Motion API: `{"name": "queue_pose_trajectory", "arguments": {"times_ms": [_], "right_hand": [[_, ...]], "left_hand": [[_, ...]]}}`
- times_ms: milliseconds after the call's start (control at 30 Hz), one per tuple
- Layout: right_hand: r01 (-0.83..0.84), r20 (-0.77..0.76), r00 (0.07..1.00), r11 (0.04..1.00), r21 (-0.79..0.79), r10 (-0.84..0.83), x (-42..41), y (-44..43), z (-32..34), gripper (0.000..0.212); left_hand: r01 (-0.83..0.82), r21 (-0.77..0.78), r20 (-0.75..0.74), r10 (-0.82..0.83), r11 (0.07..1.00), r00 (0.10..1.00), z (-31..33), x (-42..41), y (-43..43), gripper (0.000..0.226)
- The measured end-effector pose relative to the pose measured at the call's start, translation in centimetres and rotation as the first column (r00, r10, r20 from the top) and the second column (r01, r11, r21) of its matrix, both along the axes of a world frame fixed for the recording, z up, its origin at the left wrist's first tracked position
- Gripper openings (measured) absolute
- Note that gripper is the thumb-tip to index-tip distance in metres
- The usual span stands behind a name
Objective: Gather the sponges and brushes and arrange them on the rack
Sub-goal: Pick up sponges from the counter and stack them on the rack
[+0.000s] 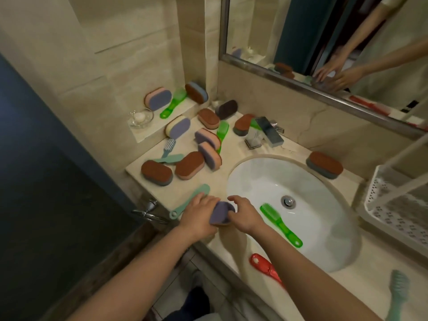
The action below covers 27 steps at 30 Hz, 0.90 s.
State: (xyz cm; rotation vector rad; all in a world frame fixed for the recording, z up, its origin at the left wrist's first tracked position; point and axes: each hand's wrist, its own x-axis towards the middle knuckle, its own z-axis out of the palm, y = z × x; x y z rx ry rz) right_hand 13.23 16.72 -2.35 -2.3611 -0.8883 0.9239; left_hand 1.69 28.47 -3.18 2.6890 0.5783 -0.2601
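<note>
At the front-left rim of the sink [252,174], both hands are on one purple sponge [221,212]; the left hand [199,215] has its fingers wrapped round the sponge's left end, the right hand [244,215] curls its fingers onto the right end, thumb lifted above it; the sponge is up between them, right at the desk [217,186] edge; a teal brush [191,201] lies just beside the left hand, partly under it; a green brush [280,224] rests inside the basin, a red brush [264,266] near the right forearm; more brown and purple sponges [190,165] crowd the back-left corner; the white rack [379,195] stands right of the sink, well apart from both hands.
</note>
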Motion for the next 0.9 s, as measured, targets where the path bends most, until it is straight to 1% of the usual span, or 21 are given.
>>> {"name": "queue_pose_trajectory", "arguments": {"times_ms": [67,100,167,200,300,333,400,467,500,533,567,633,667,700,733,767,833,900], "right_hand": [[0.055,-0.041,0.998,0.998,-0.015,-0.056,0.4,0.8,-0.4,0.053],[0.081,-0.057,0.995,0.997,-0.022,-0.082,0.7,1.1,-0.6,0.051],[0.126,-0.070,0.989,0.991,-0.041,-0.128,1.2,1.7,-0.7,0.047],[0.155,-0.064,0.985,0.987,-0.041,-0.158,1.5,2.1,-0.6,0.043],[0.278,-0.009,0.960,0.959,0.044,-0.278,2.7,3.4,0.1,0.030],[0.332,-0.019,0.943,0.939,0.089,-0.332,3.1,4.0,0.4,0.029],[0.425,-0.092,0.905,0.889,0.171,-0.415,3.7,5.3,1.1,0.030],[0.478,-0.175,0.877,0.850,0.220,-0.448,4.3,6.8,1.8,0.029],[0.501,-0.211,0.863,0.832,0.238,-0.459,4.5,7.5,2.0,0.028],[0.523,-0.246,0.849,0.812,0.258,-0.468,4.7,8.3,2.2,0.025],[0.545,-0.278,0.834,0.790,0.282,-0.476,4.9,9.1,2.3,0.021],[0.559,-0.293,0.826,0.770,0.309,-0.482,5.2,10.7,2.2,0.015],[0.543,-0.270,0.837,0.783,0.302,-0.476,5.4,11.5,2.2,0.021],[0.521,-0.242,0.851,0.805,0.282,-0.466,5.6,12.3,2.2,0.031],[0.498,-0.213,0.865,0.827,0.259,-0.454,5.8,13.0,2.2,0.040],[0.474,-0.183,0.879,0.847,0.242,-0.440,5.9,13.6,2.1,0.048],[0.421,-0.118,0.907,0.880,0.220,-0.405,6.2,14.6,1.8,0.057],[0.371,-0.058,0.928,0.908,0.194,-0.367,6.5,15.4,1.5,0.060]], "left_hand": [[0.055,0.051,-0.045,-0.053,0.997,0.998,-1.0,0.4,0.4,0.080],[0.074,0.084,-0.040,-0.071,0.994,0.997,-1.5,0.6,0.7,0.078],[0.100,0.128,0.023,-0.104,0.987,0.994,-2.1,1.0,1.4,0.067],[0.095,0.105,0.063,-0.102,0.990,0.993,-2.1,1.2,1.8,0.065],[0.039,-0.035,0.141,-0.034,0.999,0.990,-1.6,1.9,3.2,0.067],[0.016,-0.084,0.150,-0.003,0.996,0.989,-1.2,2.2,3.8,0.067],[-0.043,-0.192,0.129,0.068,0.980,0.989,-0.4,2.9,5.1,0.065],[-0.141,-0.326,0.102,0.183,0.935,0.978,0.7,3.5,6.2,0.057],[-0.220,-0.410,0.087,0.278,0.885,0.957,1.2,3.6,6.6,0.054],[-0.301,-0.487,0.071,0.381,0.820,0.922,1.7,3.8,7.1,0.059],[-0.364,-0.555,0.063,0.474,0.748,0.878,2.0,3.9,7.6,0.067],[-0.440,-0.683,0.045,0.634,0.584,0.772,2.4,4.3,8.7,0.070],[-0.462,-0.739,0.025,0.705,0.490,0.709,2.6,4.6,9.3,0.065],[-0.482,-0.778,-0.005,0.762,0.404,0.647,2.7,4.9,10.1,0.057],[-0.506,-0.794,-0.039,0.803,0.336,0.594,2.6,5.2,10.8,0.051],[-0.533,-0.802,-0.084,0.832,0.270,0.548,2.6,5.4,11.5,0.049],[-0.568,-0.810,-0.185,0.858,0.143,0.480,2.8,5.6,12.4,0.058],[-0.590,-0.805,-0.261,0.860,0.056,0.438,2.8,5.8,13.1,0.066]]}}
